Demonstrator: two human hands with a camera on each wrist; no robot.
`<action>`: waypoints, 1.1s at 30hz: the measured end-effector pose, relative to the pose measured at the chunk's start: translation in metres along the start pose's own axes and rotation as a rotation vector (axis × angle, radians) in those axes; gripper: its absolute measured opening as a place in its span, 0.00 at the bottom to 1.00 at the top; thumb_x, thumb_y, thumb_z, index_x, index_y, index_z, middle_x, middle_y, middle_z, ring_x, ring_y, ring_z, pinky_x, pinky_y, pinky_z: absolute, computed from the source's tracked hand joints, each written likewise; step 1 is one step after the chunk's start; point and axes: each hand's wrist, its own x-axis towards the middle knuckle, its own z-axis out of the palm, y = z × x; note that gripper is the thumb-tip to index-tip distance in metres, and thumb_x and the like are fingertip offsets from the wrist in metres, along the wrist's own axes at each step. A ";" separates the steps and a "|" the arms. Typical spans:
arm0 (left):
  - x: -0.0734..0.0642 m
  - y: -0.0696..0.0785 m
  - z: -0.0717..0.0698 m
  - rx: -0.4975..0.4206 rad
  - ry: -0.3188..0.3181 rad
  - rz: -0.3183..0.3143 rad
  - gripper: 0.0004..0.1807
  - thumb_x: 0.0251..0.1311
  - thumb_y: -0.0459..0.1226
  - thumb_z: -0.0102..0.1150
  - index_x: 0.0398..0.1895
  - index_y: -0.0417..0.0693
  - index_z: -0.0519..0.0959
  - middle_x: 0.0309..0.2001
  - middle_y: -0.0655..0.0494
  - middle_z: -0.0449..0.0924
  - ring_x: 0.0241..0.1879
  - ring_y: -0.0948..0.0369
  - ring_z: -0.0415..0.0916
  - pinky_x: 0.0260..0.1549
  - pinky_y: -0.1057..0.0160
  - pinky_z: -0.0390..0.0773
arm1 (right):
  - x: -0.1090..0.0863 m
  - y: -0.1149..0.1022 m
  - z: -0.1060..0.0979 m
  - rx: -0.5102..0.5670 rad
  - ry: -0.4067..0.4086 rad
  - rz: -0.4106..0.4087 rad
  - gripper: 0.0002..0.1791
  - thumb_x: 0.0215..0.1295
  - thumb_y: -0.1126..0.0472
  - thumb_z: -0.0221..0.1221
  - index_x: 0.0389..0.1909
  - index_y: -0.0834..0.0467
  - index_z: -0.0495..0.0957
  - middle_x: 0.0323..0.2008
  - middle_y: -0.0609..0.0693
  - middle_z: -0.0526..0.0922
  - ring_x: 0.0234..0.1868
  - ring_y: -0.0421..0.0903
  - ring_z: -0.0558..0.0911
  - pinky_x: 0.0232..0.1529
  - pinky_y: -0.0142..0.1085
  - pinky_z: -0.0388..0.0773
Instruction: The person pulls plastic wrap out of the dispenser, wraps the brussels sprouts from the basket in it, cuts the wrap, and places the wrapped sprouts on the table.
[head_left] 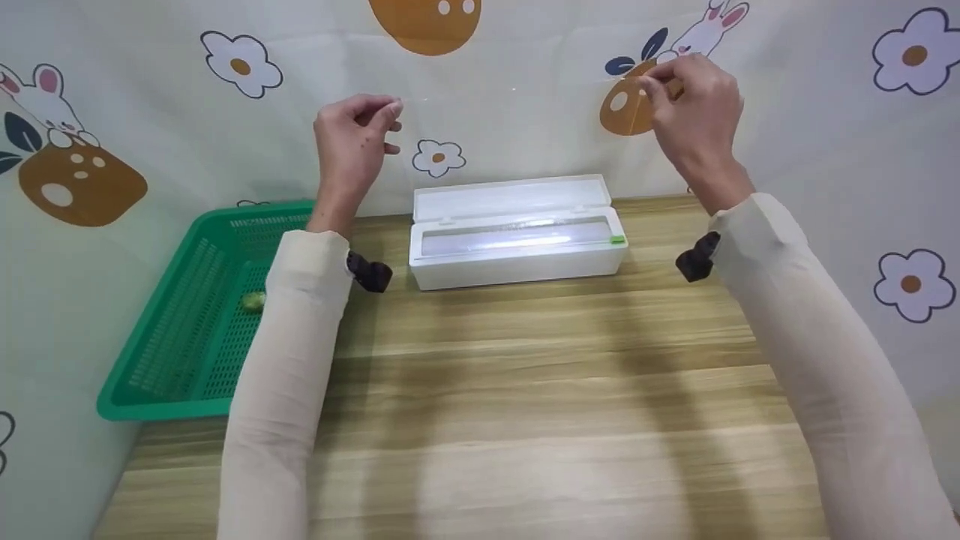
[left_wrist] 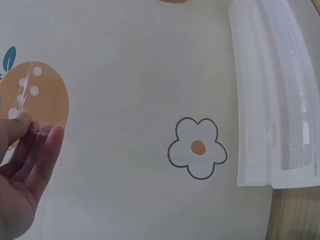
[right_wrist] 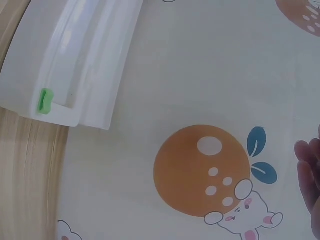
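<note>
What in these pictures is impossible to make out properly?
Head view: the left sleeve hides part of the basket; the green lump inside is too small to name.
Left wrist view: the film is too see-through to trace fully; the picture's edge cuts off the box.
Right wrist view: the right edge cuts off most of the right hand.

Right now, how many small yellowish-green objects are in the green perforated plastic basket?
1: the object shows beside the left beige sleeve, which covers part of the basket, so others may be hidden.
</note>
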 end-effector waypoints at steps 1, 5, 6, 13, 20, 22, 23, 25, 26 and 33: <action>-0.001 0.000 -0.001 -0.004 -0.001 0.005 0.16 0.64 0.44 0.63 0.51 0.49 0.86 0.46 0.49 0.85 0.41 0.63 0.81 0.38 0.71 0.84 | -0.001 0.000 -0.001 0.006 0.000 -0.003 0.20 0.72 0.50 0.59 0.43 0.65 0.84 0.42 0.61 0.87 0.44 0.54 0.83 0.44 0.33 0.72; -0.005 -0.001 -0.004 -0.029 -0.008 0.033 0.15 0.64 0.44 0.64 0.49 0.48 0.86 0.43 0.51 0.85 0.41 0.63 0.81 0.36 0.71 0.84 | -0.005 -0.002 -0.005 0.030 0.015 -0.017 0.18 0.72 0.51 0.60 0.43 0.65 0.85 0.41 0.59 0.88 0.36 0.44 0.80 0.39 0.24 0.67; -0.006 -0.001 -0.005 -0.037 -0.010 0.044 0.14 0.64 0.43 0.64 0.49 0.48 0.86 0.42 0.52 0.85 0.40 0.63 0.81 0.35 0.71 0.84 | -0.007 -0.002 -0.006 0.034 0.020 -0.022 0.18 0.72 0.51 0.59 0.43 0.64 0.85 0.40 0.58 0.88 0.34 0.39 0.78 0.38 0.22 0.65; -0.019 0.001 -0.015 -0.085 -0.038 0.080 0.14 0.64 0.42 0.65 0.48 0.45 0.86 0.38 0.54 0.84 0.39 0.61 0.80 0.33 0.72 0.83 | -0.017 -0.002 -0.014 0.166 0.049 -0.099 0.13 0.69 0.58 0.62 0.39 0.66 0.86 0.36 0.58 0.89 0.23 0.21 0.65 0.29 0.19 0.64; -0.040 0.000 -0.024 -0.087 -0.096 0.114 0.13 0.65 0.40 0.64 0.48 0.42 0.85 0.40 0.50 0.85 0.41 0.58 0.81 0.33 0.71 0.84 | -0.031 0.003 -0.032 0.348 -0.149 -0.004 0.11 0.69 0.59 0.60 0.39 0.64 0.83 0.36 0.40 0.87 0.14 0.30 0.75 0.18 0.23 0.69; -0.046 -0.001 -0.026 -0.062 -0.120 0.134 0.13 0.66 0.40 0.63 0.48 0.41 0.85 0.40 0.52 0.85 0.41 0.59 0.82 0.33 0.71 0.84 | -0.036 0.006 -0.039 0.396 -0.229 0.039 0.10 0.69 0.59 0.59 0.39 0.63 0.82 0.36 0.37 0.87 0.14 0.34 0.76 0.18 0.25 0.71; -0.049 -0.002 -0.027 -0.044 -0.131 0.145 0.13 0.66 0.40 0.63 0.48 0.41 0.84 0.40 0.52 0.85 0.41 0.60 0.82 0.34 0.71 0.84 | -0.038 0.007 -0.043 0.422 -0.262 0.056 0.09 0.70 0.59 0.58 0.38 0.62 0.81 0.36 0.37 0.88 0.14 0.36 0.77 0.18 0.25 0.73; -0.054 -0.003 -0.029 -0.008 -0.149 0.170 0.14 0.67 0.41 0.62 0.49 0.42 0.84 0.41 0.54 0.85 0.41 0.63 0.82 0.35 0.71 0.84 | -0.042 0.008 -0.049 0.477 -0.316 0.072 0.08 0.70 0.62 0.58 0.36 0.63 0.80 0.36 0.38 0.89 0.14 0.40 0.78 0.19 0.27 0.76; -0.056 -0.003 -0.029 0.006 -0.156 0.185 0.14 0.67 0.41 0.62 0.49 0.41 0.84 0.41 0.53 0.85 0.40 0.64 0.82 0.35 0.71 0.84 | -0.043 0.009 -0.052 0.499 -0.337 0.072 0.08 0.69 0.63 0.58 0.36 0.64 0.80 0.35 0.39 0.89 0.14 0.40 0.78 0.20 0.27 0.76; -0.068 -0.006 -0.037 0.037 -0.206 0.243 0.14 0.67 0.41 0.62 0.46 0.40 0.85 0.40 0.51 0.85 0.39 0.64 0.82 0.33 0.71 0.84 | -0.058 0.011 -0.064 0.554 -0.405 0.029 0.09 0.69 0.65 0.59 0.36 0.70 0.78 0.32 0.43 0.90 0.15 0.42 0.77 0.19 0.27 0.75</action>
